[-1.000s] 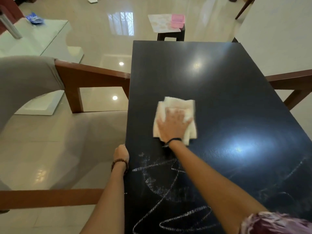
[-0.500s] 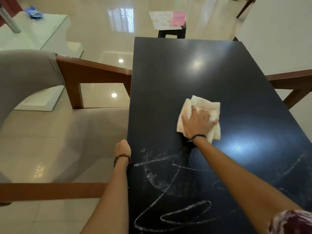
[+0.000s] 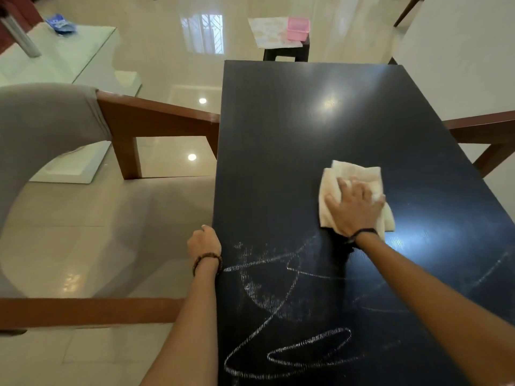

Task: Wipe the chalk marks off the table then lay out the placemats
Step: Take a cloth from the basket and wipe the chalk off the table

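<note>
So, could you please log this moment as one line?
right hand: pressing cloth flat on table | left hand: gripping table edge | chalk marks: remain

One head-worn view looks forward and steeply down along the dark surface from its near end, close above it, floor beyond.

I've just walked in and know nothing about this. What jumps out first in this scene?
White chalk marks scrawled over the near end of a dark table. Past them, toward the table's right side, the right hand presses a pale cloth flat on the top, while the left hand holds the table's left edge. Beyond the far end, a pink tub sits on a stool.
</note>
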